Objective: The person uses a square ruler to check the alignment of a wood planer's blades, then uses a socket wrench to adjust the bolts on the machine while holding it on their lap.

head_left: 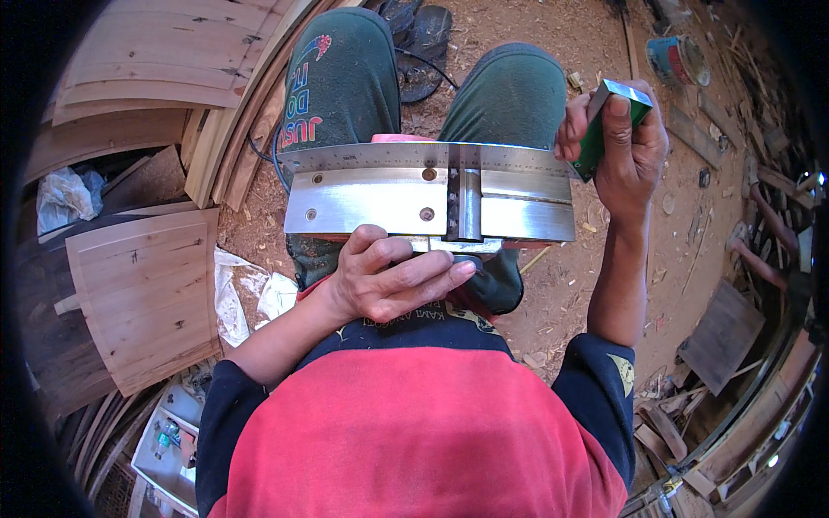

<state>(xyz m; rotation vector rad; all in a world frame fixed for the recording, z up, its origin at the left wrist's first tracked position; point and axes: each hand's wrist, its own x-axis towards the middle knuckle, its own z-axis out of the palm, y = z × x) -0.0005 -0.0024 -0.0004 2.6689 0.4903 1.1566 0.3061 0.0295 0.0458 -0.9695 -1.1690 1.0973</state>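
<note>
An electric planer (380,198) rests upside down across my lap, its shiny metal sole facing up and the cutter drum (469,205) showing in the gap. My left hand (389,274) curls around the planer's near side, with fingertips by a dark round knob (467,261). In my right hand (629,147) is the green handle of a try square (596,138), gripped beyond the planer's right end. The square's marked steel blade (371,157) runs along the far edge of the sole. Where blade meets handle is partly hidden by my fingers.
Wooden panels (147,298) lean at the left, near white plastic sheeting (250,289). A white box (164,457) stands lower left. Sandals (423,39) and a dark cable lie beyond my knees. A tin (678,60) and wood scraps (691,138) litter the right; another person's limbs show at far right.
</note>
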